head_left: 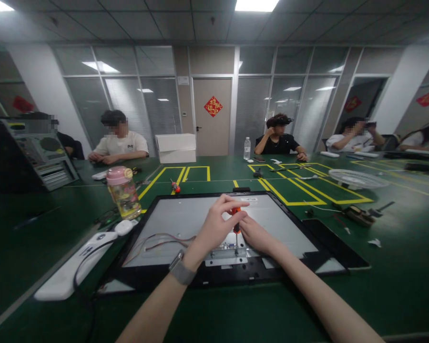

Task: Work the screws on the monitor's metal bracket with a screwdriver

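Observation:
A screwdriver (237,227) with an orange and black handle stands upright, its tip down at a metal bracket (226,261) on the back of a flat display panel (171,214). My left hand (218,223), with a watch on the wrist, curls its thumb and fingers around the top of the handle. Against the lower handle rests my right hand (254,232), closed, its fingers partly hidden behind the tool. Thin wires (164,237) run across the panel left of my left hand. The screw under the tip is too small to make out.
A white power strip (75,267) and a pink-lidded bottle (123,193) stand left. Right of the panel lie a dark flat slab (338,245) and a brown tool (359,214). A computer case (39,152) stands far left. Several people sit across the green table (221,317).

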`<state>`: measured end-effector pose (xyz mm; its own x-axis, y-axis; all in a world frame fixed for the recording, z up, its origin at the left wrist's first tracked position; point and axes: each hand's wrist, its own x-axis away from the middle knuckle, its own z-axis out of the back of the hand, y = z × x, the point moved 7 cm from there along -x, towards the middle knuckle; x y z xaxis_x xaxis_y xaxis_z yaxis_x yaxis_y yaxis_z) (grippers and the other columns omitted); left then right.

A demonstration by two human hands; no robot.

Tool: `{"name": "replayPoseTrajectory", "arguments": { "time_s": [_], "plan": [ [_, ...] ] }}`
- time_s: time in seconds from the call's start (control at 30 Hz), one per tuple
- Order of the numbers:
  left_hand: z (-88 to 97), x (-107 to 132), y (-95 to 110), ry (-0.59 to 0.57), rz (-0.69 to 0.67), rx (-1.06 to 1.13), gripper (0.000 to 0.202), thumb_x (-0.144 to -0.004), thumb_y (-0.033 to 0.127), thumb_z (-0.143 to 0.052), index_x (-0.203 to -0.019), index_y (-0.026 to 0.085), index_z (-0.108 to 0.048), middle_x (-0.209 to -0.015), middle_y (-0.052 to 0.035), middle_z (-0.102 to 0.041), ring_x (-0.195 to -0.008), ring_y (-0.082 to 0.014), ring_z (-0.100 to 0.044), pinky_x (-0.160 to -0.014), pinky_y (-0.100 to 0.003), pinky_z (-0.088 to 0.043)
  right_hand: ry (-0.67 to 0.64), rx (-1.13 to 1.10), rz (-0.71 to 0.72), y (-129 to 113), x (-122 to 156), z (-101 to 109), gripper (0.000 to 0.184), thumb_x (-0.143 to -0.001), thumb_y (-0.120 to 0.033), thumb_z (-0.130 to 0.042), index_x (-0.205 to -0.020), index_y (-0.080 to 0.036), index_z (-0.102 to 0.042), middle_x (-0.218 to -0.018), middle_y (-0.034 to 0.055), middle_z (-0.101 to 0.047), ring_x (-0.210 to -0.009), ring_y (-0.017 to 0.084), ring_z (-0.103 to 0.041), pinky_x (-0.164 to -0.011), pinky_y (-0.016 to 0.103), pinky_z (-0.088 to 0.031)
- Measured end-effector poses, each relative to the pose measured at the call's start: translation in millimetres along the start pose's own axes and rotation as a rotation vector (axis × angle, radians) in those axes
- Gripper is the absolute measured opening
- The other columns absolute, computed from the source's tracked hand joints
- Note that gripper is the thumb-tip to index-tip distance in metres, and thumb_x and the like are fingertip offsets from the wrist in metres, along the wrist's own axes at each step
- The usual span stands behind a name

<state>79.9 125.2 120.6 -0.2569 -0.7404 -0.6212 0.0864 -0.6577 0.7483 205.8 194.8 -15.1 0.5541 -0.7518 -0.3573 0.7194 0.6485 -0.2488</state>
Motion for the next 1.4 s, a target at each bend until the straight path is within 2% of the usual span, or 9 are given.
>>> {"name": "replayPoseTrajectory", "arguments": {
  "time_s": [0.1, 0.2, 0.27, 0.4, 0.63, 0.93, 1.2, 1.3, 1.4],
  "plan": [
    [8.8, 2.5, -20.6, 0.228, 0.066, 0.066, 0.017, -0.083, 0.027, -0.065, -0.092, 0.022, -0.078, -0.088, -0.0037, -0.062, -0.082, -0.0175, -0.061, -0.079, -0.031, -0.050, -0.010, -0.001, -0.012, 2.8, 0.1, -2.4, 0.043, -0.097, -0.013, -0.037, -0.136, -0.015, -0.058, -0.143, 0.0178, -0.056, -0.133, 0.027, -0.053, -0.114, 0.050, -0.038],
    [11.3, 9.3, -37.5, 0.315, 0.118, 0.111, 0.029, -0.093, 0.028, -0.048, -0.105, 0.018, -0.072, -0.091, -0.0057, -0.067, -0.085, -0.0178, -0.064, -0.078, -0.031, -0.052, -0.036, 0.018, -0.052, 7.7, 0.1, -6.0, 0.045, -0.098, -0.015, -0.036, -0.138, -0.012, -0.056, -0.147, 0.0203, -0.052, -0.137, 0.029, -0.049, -0.115, 0.053, -0.036],
    [12.8, 13.7, -42.8, 0.345, 0.135, 0.136, 0.034, -0.096, 0.030, -0.040, -0.100, 0.016, -0.071, -0.086, -0.0061, -0.067, -0.082, -0.0180, -0.065, -0.077, -0.031, -0.053, -0.048, 0.024, -0.065, 9.9, 0.0, -7.9, 0.046, -0.098, -0.016, -0.036, -0.139, -0.011, -0.056, -0.149, 0.0204, -0.051, -0.139, 0.029, -0.048, -0.116, 0.052, -0.035],
    [15.8, 17.7, -38.6, 0.360, 0.105, 0.121, 0.023, -0.089, 0.036, -0.058, -0.084, 0.019, -0.074, -0.091, -0.0052, -0.062, -0.090, -0.0186, -0.063, -0.079, -0.029, -0.051, -0.031, 0.005, -0.056, 11.7, 0.0, -8.6, 0.045, -0.098, -0.017, -0.037, -0.139, -0.013, -0.056, -0.148, 0.0197, -0.051, -0.140, 0.028, -0.047, -0.116, 0.052, -0.035],
    [21.3, 12.9, -39.8, 0.310, 0.123, 0.165, 0.028, -0.087, 0.039, -0.063, -0.106, 0.019, -0.071, -0.089, -0.0041, -0.065, -0.083, -0.0172, -0.064, -0.079, -0.030, -0.051, -0.038, 0.011, -0.064, 12.4, -0.1, -9.6, 0.046, -0.097, -0.016, -0.037, -0.140, -0.014, -0.056, -0.149, 0.0185, -0.051, -0.140, 0.028, -0.047, -0.117, 0.051, -0.034],
    [13.6, 13.2, -36.9, 0.216, 0.141, 0.258, 0.028, -0.081, 0.044, -0.070, -0.091, 0.019, -0.076, -0.095, -0.0056, -0.067, -0.091, -0.0194, -0.063, -0.082, -0.030, -0.050, -0.052, 0.017, -0.054, 8.8, -1.6, -6.6, 0.046, -0.098, -0.014, -0.035, -0.139, -0.011, -0.055, -0.148, 0.0202, -0.052, -0.140, 0.029, -0.046, -0.116, 0.051, -0.036],
    [-1.0, 13.5, -38.9, 0.071, 0.194, 0.451, 0.043, -0.089, 0.053, -0.061, -0.111, 0.017, -0.071, -0.093, -0.0091, -0.070, -0.086, -0.0211, -0.067, -0.080, -0.034, -0.053, -0.042, 0.006, -0.028, 1.6, -2.9, -2.3, 0.042, -0.096, -0.010, -0.037, -0.130, -0.013, -0.061, -0.141, 0.0196, -0.057, -0.134, 0.029, -0.051, -0.112, 0.050, -0.039],
    [-3.1, 15.5, -38.6, 0.040, 0.215, 0.522, 0.041, -0.088, 0.050, -0.064, -0.111, 0.017, -0.072, -0.094, -0.0096, -0.071, -0.088, -0.0207, -0.067, -0.084, -0.035, -0.053, -0.047, 0.005, -0.019, 0.6, -3.0, -2.5, 0.042, -0.095, -0.009, -0.037, -0.129, -0.013, -0.061, -0.138, 0.0186, -0.059, -0.132, 0.028, -0.053, -0.111, 0.048, -0.040],
    [-5.7, 17.9, -39.8, 0.038, 0.242, 0.570, 0.038, -0.082, 0.048, -0.073, -0.104, 0.017, -0.074, -0.086, -0.0069, -0.070, -0.078, -0.0182, -0.065, -0.076, -0.033, -0.053, -0.045, 0.007, -0.021, 2.4, -2.6, -3.4, 0.043, -0.095, -0.010, -0.036, -0.130, -0.014, -0.060, -0.139, 0.0179, -0.058, -0.130, 0.027, -0.054, -0.111, 0.047, -0.039]
  ]
}}
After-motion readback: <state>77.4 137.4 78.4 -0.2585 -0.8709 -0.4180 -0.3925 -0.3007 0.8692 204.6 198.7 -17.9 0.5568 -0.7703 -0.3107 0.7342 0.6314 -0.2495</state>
